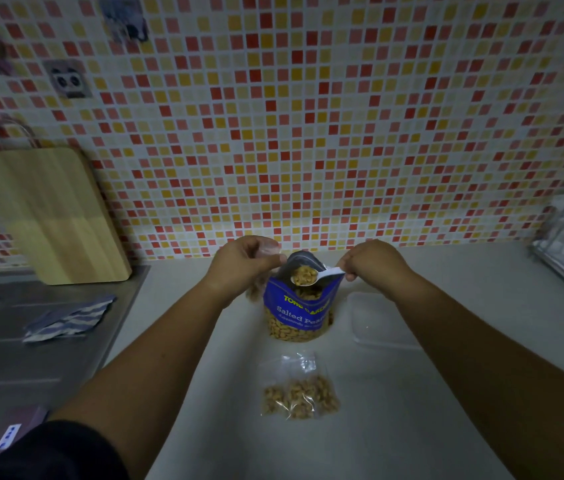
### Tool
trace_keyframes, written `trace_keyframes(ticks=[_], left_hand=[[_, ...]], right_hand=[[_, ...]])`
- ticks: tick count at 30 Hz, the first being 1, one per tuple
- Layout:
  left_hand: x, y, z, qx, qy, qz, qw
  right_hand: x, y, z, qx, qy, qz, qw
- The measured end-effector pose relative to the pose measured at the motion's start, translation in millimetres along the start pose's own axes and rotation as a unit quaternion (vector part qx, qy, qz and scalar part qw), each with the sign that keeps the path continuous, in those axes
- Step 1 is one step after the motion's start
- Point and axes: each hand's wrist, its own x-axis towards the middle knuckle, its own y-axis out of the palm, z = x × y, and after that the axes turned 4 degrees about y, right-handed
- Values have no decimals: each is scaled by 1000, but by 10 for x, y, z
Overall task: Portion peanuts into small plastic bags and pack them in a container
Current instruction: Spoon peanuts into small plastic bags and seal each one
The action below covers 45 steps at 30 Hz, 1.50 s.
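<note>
Peanuts [303, 277] fill the spoon [325, 273] pinched by the right hand [374, 261] over the pouch [294, 306], so spills drop back; the left hand [239, 263] pinches a bag [268, 249] close alongside.

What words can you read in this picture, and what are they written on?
"TONG GARD...": yellow letters on the blue peanut pouch; the end curves out of sight.
"Salted Pea...": white letters on the same pouch, also cut off at the side.
The small line of script under that: too small to read.
Blue marks on the white card: too blurred to read.
Wall stickers: pictures only, no words I can read.
</note>
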Motion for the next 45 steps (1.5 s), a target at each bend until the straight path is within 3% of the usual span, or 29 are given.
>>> trace_keyframes(ticks=[2,4,7,10,23,30,35,45], left_hand=[[-14,3,-11,33,5,10,999],[-32,10,-19,70,13,19,997],[-27,22,-15,151,34,14,988],[-19,47,-19,234,64,23,970],[50,275,-111,409,105,59,904],[43,360,-103,447,132,89,880],[52,403,-87,444,131,99,881],[95,413,-61,363,94,86,923]], right_hand=[[-187,3,-131,99,-54,-67,991],[-243,-45,-174,97,-72,-78,990],[-298,-238,-46,-102,-23,11,994],[-272,-392,21,-180,-8,33,983],[-161,-378,102,-241,-17,25,970],[-262,-351,181,-209,-13,57,976],[-175,-307,235,-187,-47,33,981],[-199,-383,147,-76,-129,-58,987]])
